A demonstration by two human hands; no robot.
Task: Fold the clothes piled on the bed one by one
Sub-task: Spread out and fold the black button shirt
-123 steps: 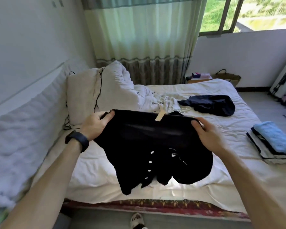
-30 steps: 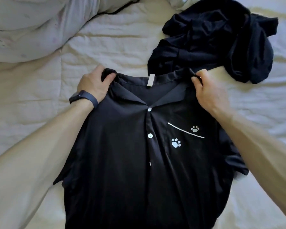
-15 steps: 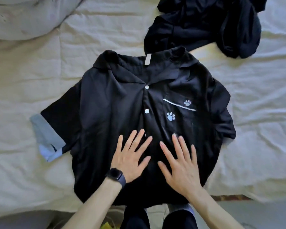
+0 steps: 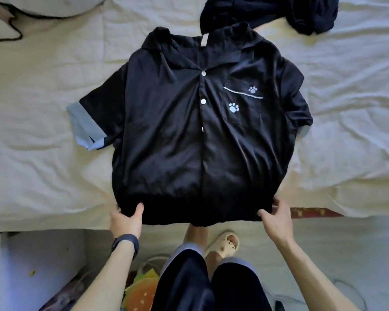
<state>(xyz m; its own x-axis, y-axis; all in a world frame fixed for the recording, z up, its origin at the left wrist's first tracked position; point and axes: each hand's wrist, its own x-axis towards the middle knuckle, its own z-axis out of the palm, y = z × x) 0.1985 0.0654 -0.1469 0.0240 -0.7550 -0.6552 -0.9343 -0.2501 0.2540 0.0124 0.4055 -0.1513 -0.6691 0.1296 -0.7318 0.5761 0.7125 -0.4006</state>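
Item: black short-sleeved shirt (image 4: 177,131), lying front-up and spread flat on the pale bed sheet (image 4: 43,164); its collar is pointing away from the person and its hem is reaching the near edge of the bed; white buttons are running down the front; a chest pocket (image 4: 243,102) with white piping and two pale paw prints is showing on the side of the right hand; the sleeve on the left side is lying spread outward, showing a light blue cuff (image 4: 85,126); the other sleeve is lying tucked against the body.

Left hand (image 4: 126,218): gripping the hem at its left corner, thumb lying on top of the fabric, fingers hidden beneath; a dark wristband (image 4: 125,242) is sitting on the wrist.

Right hand (image 4: 276,218): gripping the hem at its right corner, thumb and fingers curling round the edge.

Also present: a heap of dark clothing (image 4: 279,12) lying crumpled on the sheet just beyond the collar; a white pillow (image 4: 54,5) showing at the far left corner; a cream slipper (image 4: 225,242) resting on the floor below the hem, between the arms.
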